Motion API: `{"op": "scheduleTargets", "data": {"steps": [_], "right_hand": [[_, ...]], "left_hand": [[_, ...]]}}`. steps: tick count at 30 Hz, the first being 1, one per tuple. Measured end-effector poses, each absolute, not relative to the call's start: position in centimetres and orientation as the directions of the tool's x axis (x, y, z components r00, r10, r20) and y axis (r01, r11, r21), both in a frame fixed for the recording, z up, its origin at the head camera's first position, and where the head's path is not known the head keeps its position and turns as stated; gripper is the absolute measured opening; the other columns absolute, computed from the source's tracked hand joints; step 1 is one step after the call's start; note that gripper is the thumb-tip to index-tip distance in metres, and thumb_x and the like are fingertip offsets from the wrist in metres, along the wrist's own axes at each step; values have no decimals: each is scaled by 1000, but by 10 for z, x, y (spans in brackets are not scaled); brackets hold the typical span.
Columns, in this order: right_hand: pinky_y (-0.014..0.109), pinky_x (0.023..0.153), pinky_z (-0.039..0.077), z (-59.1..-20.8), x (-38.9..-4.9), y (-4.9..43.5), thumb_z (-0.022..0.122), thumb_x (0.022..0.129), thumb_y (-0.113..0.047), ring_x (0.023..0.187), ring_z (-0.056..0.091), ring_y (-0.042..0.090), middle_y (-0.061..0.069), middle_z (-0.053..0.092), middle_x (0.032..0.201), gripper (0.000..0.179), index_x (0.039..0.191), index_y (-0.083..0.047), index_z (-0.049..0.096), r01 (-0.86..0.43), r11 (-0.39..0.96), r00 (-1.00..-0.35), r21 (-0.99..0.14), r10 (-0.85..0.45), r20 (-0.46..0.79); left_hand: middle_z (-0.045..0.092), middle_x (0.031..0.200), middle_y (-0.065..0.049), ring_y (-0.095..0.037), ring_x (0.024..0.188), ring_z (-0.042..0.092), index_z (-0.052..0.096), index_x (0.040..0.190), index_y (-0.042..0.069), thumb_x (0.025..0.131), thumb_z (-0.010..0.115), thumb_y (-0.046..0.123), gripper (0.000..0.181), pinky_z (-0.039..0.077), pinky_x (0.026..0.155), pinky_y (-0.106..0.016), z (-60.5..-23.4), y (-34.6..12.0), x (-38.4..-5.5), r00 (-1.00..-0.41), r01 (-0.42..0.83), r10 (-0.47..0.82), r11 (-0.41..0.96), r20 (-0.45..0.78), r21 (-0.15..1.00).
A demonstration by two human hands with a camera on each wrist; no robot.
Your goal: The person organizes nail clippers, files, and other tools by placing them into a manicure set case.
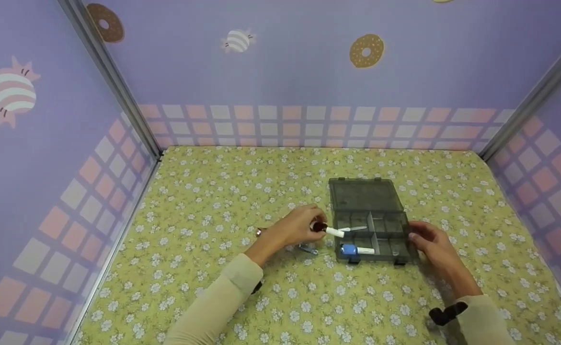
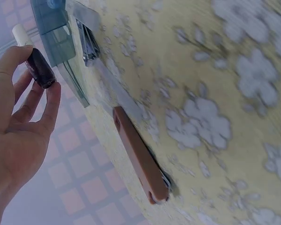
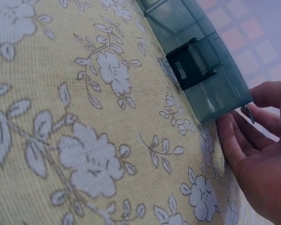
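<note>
My left hand (image 1: 302,224) pinches a dark nail polish bottle (image 2: 40,68) by thumb and fingertips, its white cap (image 1: 334,232) over the left edge of a translucent grey compartment box (image 1: 391,247). The box lies with its lid (image 1: 366,195) folded back. At its right side, my right hand (image 1: 432,243) grips the wall, thumb at the rim. A blue nail polish bottle (image 1: 349,249) with a white cap lies in the front left compartment. Behind it, a slim pale tool (image 1: 355,229) rests in the back left part.
Left of the box, a silver nail clipper (image 1: 307,248) lies on the flowered cloth (image 1: 242,191). A brown-handled nail clipper (image 2: 140,157) lies farther left, mostly behind the left forearm in the head view. Patterned walls (image 1: 280,72) enclose the back and sides.
</note>
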State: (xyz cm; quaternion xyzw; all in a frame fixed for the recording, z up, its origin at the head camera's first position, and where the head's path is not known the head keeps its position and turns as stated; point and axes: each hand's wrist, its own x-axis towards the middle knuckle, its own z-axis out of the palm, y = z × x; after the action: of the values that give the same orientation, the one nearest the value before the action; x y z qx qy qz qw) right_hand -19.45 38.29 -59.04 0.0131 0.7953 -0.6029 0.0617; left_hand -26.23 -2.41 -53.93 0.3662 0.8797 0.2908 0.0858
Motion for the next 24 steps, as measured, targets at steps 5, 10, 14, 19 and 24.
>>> {"op": "scheduleTargets", "data": {"steps": [5,10,14,19,24], "right_hand": [[23,93,56,-590,-194,382,60,111,-21,121,61,19,29,52,146,51,152,7,47,94,267,-992,-959,-51,-111],[22,94,55,-590,-194,382,59,111,-23,121,60,14,28,50,149,53,154,5,46,96,277,-992,-956,-52,-114],[19,95,53,-590,-193,383,59,111,-27,123,58,11,26,48,152,56,156,3,44,101,286,-991,-953,-58,-123],[20,95,53,-589,-192,382,59,111,-26,122,59,14,27,50,149,54,155,4,46,90,286,-992,-954,-59,-112],[20,91,53,-590,-192,382,59,111,-25,118,60,11,26,52,145,52,153,4,48,79,301,-994,-950,-49,-98]], "left_hand": [[64,110,-1,-14,96,63,72,118,12,101,75,29,24,56,80,-26,-538,-12,-261,-714,595,696,549,73,588],[63,111,1,-12,97,63,72,118,14,102,73,30,23,55,81,-24,-539,2,-259,-717,586,692,536,81,608],[63,110,1,-10,94,60,72,118,14,101,74,30,23,53,79,-22,-538,17,-256,-708,595,702,532,79,603],[63,109,-2,-9,90,58,72,119,11,101,75,30,26,52,78,-23,-541,32,-252,-702,602,708,531,78,596],[63,109,0,-7,89,58,72,118,13,102,74,32,25,53,77,-21,-545,41,-247,-717,598,692,548,85,585]]}}
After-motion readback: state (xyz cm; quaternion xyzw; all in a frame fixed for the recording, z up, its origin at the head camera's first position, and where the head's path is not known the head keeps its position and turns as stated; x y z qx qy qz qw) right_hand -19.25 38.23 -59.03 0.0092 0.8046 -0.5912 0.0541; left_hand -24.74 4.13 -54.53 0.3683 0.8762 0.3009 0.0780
